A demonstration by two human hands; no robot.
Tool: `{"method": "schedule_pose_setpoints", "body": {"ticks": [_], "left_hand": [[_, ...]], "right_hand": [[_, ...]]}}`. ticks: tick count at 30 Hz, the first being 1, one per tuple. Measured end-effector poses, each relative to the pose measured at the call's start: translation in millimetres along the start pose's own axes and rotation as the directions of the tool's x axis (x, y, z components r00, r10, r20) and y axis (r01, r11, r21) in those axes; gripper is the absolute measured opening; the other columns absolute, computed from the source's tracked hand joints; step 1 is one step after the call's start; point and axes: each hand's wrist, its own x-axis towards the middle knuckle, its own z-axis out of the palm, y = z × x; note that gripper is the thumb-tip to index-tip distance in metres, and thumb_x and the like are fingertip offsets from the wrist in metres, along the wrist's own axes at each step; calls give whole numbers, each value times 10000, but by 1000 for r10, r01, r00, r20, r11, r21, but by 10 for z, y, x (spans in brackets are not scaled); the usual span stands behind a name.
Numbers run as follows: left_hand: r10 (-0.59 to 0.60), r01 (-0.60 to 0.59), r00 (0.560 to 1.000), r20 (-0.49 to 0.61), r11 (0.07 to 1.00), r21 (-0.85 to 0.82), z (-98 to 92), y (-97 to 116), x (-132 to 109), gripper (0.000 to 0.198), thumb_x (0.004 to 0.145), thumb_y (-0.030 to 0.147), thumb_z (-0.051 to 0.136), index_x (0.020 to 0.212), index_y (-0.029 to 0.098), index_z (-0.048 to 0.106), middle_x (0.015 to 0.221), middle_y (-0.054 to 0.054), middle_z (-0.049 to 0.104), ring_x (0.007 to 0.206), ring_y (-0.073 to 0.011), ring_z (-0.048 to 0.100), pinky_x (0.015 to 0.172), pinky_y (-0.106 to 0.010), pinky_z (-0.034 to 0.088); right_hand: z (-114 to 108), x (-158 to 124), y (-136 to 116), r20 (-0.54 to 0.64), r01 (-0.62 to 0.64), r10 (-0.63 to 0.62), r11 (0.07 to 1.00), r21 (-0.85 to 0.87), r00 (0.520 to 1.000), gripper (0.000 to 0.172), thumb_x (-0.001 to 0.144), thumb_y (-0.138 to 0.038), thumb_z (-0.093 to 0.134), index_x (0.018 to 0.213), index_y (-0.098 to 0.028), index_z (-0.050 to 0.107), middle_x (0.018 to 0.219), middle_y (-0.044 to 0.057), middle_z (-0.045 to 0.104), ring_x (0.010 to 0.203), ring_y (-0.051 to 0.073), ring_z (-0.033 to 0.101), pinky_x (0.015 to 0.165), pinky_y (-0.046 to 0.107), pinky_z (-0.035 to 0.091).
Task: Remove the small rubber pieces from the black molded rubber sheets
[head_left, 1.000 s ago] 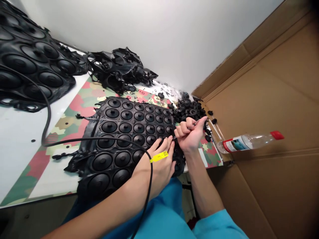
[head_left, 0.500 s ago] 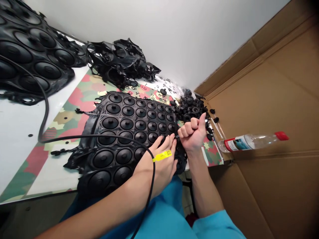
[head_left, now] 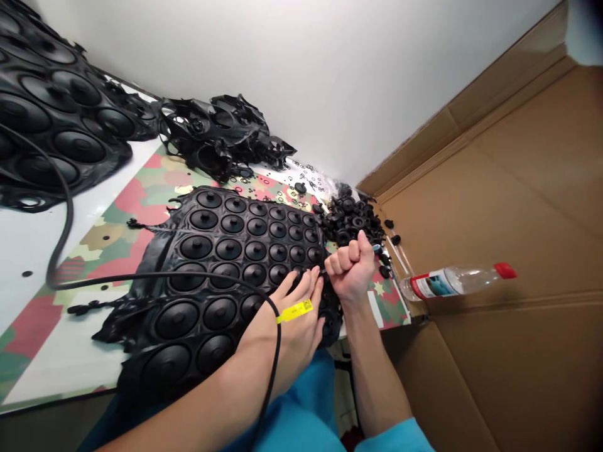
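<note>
A black rubber sheet (head_left: pixel 230 248), moulded with rows of round discs with centre knobs, lies across the table's front edge. My left hand (head_left: pixel 287 320) rests on its lower right part, fingers pressed together and curled at the sheet's edge with the thumb on the near side. Close by, to the right, my right hand (head_left: pixel 351 270) is closed in a fist around a slim tool. Only what looks like the tool's pale blue end (head_left: pixel 377 248) shows beside the thumb; the rest is hidden. A black cable (head_left: pixel 164 276) crosses over the sheet and my left wrist, bearing a yellow tag (head_left: pixel 296 311).
Loose black rubber parts (head_left: pixel 353 216) are heaped beyond my right hand. Torn rubber scrap (head_left: pixel 221 138) sits at the back, and more disc sheets (head_left: pixel 56 113) are stacked left. A plastic bottle (head_left: pixel 456 280) lies by the cardboard (head_left: pixel 499 188) on the right. Small rings are scattered behind.
The whole view has shifted, so the sheet and hands appear slightly lower and further left. Both hands keep nearly the same hold; the right thumb is folded closer to the fist.
</note>
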Motion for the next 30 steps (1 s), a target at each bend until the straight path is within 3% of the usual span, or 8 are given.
{"method": "schedule_pose_setpoints", "body": {"ticks": [10, 30], "left_hand": [[-11, 11, 1000, 15, 1000, -1, 3, -2, -9, 648, 1104, 371, 484, 1628, -6, 538, 1725, -223, 473, 1605, -327, 490, 1331, -480, 354], [-8, 9, 1000, 18, 999, -41, -53, 3, 27, 624, 1128, 352, 436, 1606, -31, 558, 1691, -251, 507, 1574, -343, 525, 1311, -512, 376]], "right_hand": [[-10, -33, 3, -48, 20, -20, 1000, -5, 999, 706, 936, -435, 710, 596, -249, 120, 468, -126, 78, 396, 59, 32, 353, 206, 216], [-53, -15, -36, 66, -2, -1, 999, 40, 998, 692, 954, -394, 654, 590, -241, 86, 467, -111, 46, 399, 70, 4, 353, 228, 154]]}}
